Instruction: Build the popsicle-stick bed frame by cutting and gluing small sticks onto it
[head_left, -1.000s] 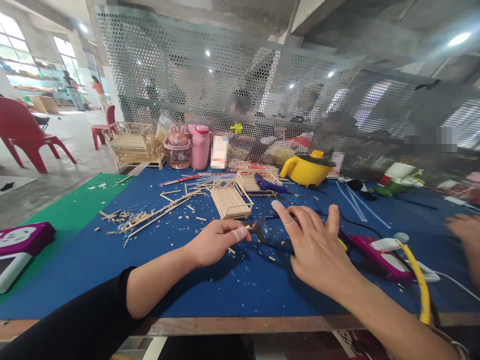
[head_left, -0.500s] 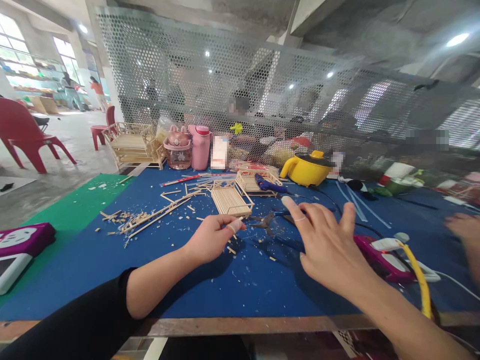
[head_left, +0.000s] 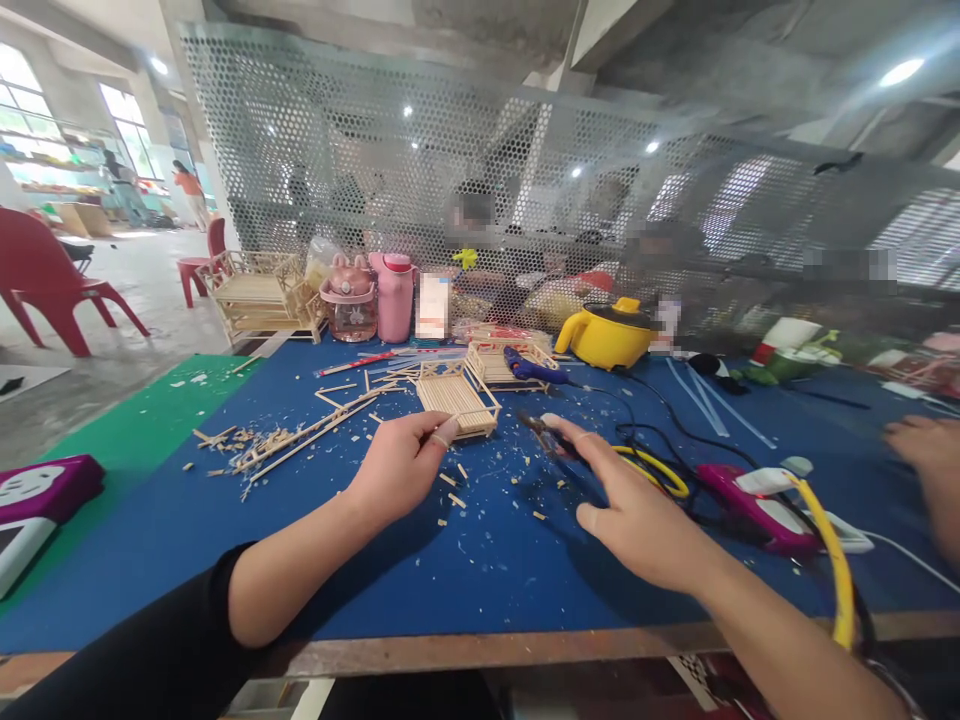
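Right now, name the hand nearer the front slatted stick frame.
Left. The left hand is at the near edge of the stick frame; the right hand is farther off, to its right.

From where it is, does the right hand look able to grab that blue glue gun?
Probably yes: the glue gun lies beyond the right hand, on a small stick frame, with nothing apparently covering it. However, the hand seems to hold pliers, which might hinder a grip.
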